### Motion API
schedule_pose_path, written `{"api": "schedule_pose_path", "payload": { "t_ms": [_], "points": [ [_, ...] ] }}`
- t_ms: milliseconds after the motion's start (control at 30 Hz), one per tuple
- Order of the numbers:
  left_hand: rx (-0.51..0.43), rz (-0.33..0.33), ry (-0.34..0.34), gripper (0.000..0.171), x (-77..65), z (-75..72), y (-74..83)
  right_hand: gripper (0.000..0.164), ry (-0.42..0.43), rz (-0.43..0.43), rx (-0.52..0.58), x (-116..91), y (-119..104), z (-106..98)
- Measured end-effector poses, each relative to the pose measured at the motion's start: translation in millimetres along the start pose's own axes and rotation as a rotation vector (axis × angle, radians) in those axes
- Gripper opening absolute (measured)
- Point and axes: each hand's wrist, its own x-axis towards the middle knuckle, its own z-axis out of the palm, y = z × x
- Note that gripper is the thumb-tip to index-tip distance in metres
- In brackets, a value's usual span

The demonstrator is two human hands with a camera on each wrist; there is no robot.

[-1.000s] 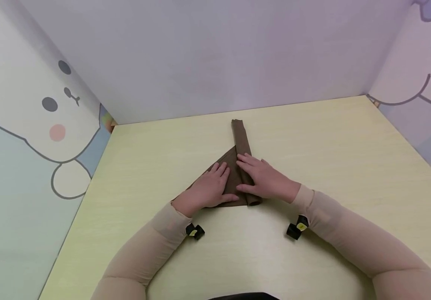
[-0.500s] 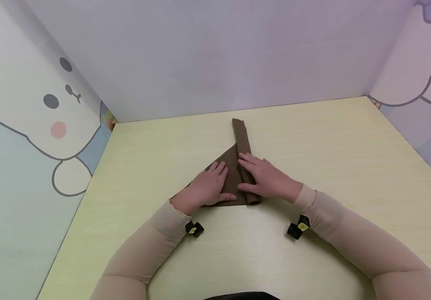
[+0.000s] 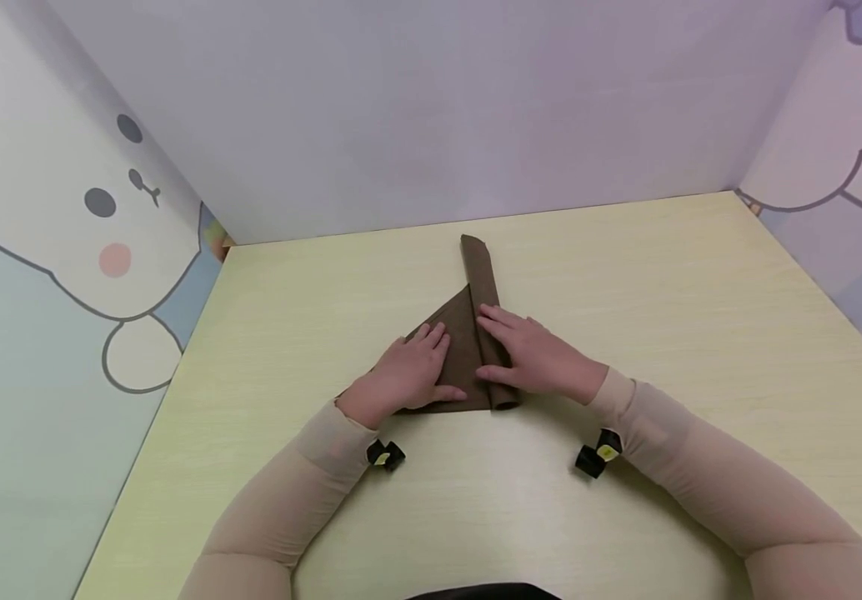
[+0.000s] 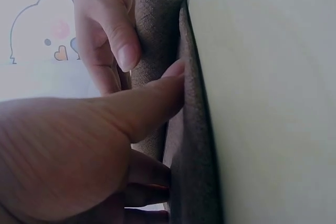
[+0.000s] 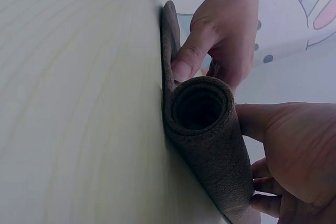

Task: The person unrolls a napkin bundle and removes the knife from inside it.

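Note:
A brown cloth (image 3: pixel 467 354) lies on the table, folded to a triangle on its left side. Its right side is wound into a tube, the roll (image 3: pixel 480 268), whose far end sticks out past the triangle. My left hand (image 3: pixel 404 371) rests on the flat triangle, fingers extended and thumb pointing at the roll. On top of the roll lies my right hand (image 3: pixel 539 354), its fingertips and thumb touching the tube's left side. The right wrist view shows the hollow, layered end of the roll (image 5: pixel 220 145). Part of the triangle is hidden under my left hand.
The pale wooden table (image 3: pixel 641 283) extends around the cloth on all sides. A plain light wall (image 3: pixel 431 108) stands behind it, with cartoon-printed panels (image 3: pixel 138 283) at the sides. Small black wrist cameras (image 3: pixel 598 454) hang under both sleeves.
My left hand has slid slightly left over the cloth. The roll's far end has shifted a little leftward and away from me. My right hand stays nearly in place on the roll.

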Motion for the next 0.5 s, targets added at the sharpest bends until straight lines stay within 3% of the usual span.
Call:
{"api": "schedule_pose_path", "payload": {
  "t_ms": [500],
  "points": [
    [-0.034, -0.005, -0.024, 0.100, -3.3, -3.3, -5.2, 0.082, -0.007, 0.008, 0.004, -0.6, 1.2, -2.0]
  ]
}}
